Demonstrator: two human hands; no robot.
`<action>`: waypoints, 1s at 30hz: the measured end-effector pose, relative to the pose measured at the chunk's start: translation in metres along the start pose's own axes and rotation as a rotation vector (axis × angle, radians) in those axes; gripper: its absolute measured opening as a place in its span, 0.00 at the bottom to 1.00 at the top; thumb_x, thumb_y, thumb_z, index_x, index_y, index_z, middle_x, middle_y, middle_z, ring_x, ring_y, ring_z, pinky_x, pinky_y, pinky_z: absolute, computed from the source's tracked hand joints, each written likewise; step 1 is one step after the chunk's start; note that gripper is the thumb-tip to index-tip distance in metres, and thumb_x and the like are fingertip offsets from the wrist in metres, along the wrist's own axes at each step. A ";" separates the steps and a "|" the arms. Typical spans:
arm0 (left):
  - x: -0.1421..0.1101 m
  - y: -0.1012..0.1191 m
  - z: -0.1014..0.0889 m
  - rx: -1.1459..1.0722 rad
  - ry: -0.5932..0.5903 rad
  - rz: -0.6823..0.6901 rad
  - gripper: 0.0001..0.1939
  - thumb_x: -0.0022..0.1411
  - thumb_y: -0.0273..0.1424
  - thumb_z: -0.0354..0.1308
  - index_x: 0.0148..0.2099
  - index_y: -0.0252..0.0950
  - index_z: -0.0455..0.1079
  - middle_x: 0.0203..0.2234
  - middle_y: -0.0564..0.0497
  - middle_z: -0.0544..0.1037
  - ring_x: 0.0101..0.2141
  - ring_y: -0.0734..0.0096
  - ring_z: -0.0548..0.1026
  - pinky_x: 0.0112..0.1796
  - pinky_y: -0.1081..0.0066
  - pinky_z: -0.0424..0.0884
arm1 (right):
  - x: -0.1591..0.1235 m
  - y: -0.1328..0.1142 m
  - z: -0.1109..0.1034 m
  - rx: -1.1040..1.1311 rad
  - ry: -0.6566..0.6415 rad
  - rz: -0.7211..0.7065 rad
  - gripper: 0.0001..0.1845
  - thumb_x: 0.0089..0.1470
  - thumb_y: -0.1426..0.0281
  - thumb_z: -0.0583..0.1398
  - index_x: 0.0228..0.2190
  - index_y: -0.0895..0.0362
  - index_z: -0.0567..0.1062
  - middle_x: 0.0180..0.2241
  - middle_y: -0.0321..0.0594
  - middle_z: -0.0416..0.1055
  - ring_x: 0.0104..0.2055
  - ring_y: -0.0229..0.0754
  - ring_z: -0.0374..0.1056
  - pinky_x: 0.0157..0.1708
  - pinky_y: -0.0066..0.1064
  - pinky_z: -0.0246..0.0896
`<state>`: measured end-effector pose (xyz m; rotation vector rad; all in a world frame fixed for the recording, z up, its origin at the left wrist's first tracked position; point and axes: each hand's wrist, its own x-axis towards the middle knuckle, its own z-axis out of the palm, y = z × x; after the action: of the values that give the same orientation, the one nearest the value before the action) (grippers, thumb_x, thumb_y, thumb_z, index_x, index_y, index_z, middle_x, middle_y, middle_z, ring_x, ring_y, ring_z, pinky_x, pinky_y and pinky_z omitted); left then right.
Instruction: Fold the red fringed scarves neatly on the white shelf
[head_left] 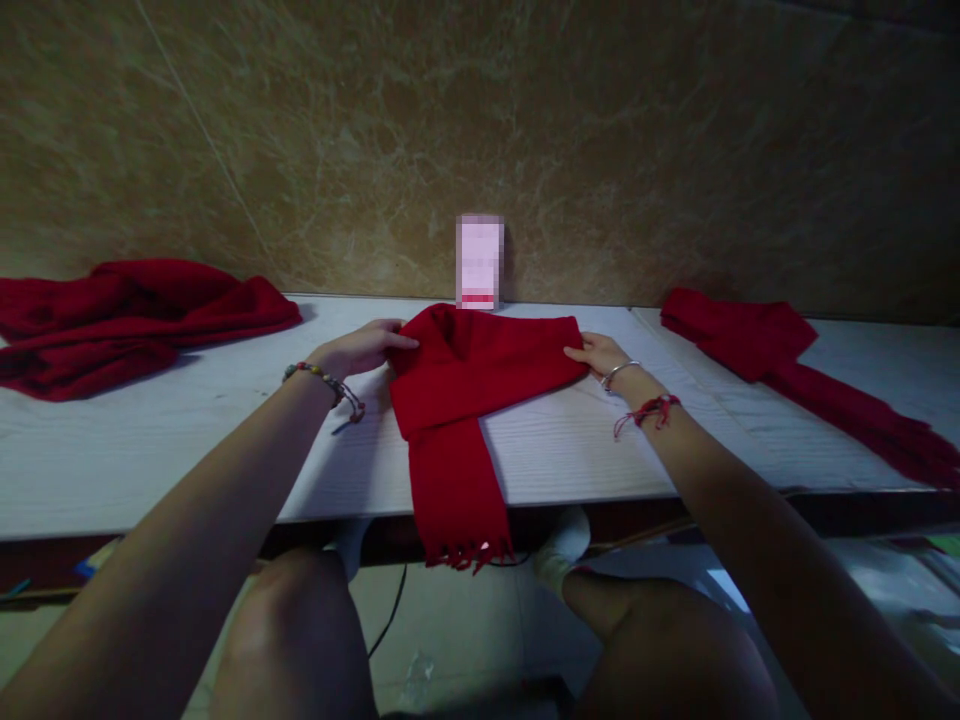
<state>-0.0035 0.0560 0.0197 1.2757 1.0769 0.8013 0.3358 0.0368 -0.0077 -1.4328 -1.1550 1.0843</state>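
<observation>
A red scarf (495, 365) lies folded on the white table in front of me, its fringed end hanging down over the near edge. My left hand (367, 347) pinches the scarf at its upper left edge, the thumb on top and the other fingers partly under the cloth. At the opposite end, my right hand (596, 355) grips the scarf's right edge between thumb and fingers. The cloth between the two hands lies fairly flat, with a raised fold near the left one.
A crumpled heap of red cloth (150, 315) lies at the left. Another red scarf (757, 340), folded with a fringed tail, rests on the right. Against the marble-patterned wall (480, 120) stands a blurred pink card or phone (480, 260). The white tabletop (585, 450) ends above my knees.
</observation>
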 end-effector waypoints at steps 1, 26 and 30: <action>-0.001 0.002 0.002 -0.038 0.027 0.021 0.10 0.37 0.21 0.62 0.27 0.33 0.68 0.22 0.54 0.75 0.27 0.74 0.72 0.34 0.74 0.67 | -0.001 0.000 -0.002 0.011 0.012 -0.009 0.10 0.44 0.84 0.60 0.26 0.58 0.72 0.23 0.33 0.76 0.33 0.37 0.73 0.47 0.36 0.66; 0.074 0.027 0.136 0.306 -0.311 0.000 0.11 0.41 0.30 0.61 0.31 0.35 0.71 0.29 0.49 0.78 0.35 0.63 0.73 0.40 0.64 0.68 | 0.000 0.003 -0.129 -0.202 0.197 -0.084 0.09 0.36 0.74 0.67 0.24 0.56 0.74 0.30 0.39 0.77 0.41 0.46 0.72 0.50 0.44 0.63; 0.080 0.024 0.136 0.156 -0.274 0.014 0.18 0.38 0.25 0.65 0.36 0.34 0.70 0.31 0.49 0.78 0.34 0.67 0.74 0.42 0.65 0.68 | 0.002 -0.001 -0.130 -0.123 0.206 -0.054 0.09 0.37 0.76 0.66 0.25 0.55 0.73 0.28 0.36 0.77 0.39 0.42 0.73 0.50 0.41 0.64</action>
<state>0.1530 0.0871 0.0235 1.4785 0.9228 0.5401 0.4629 0.0202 0.0111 -1.5604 -1.1200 0.8188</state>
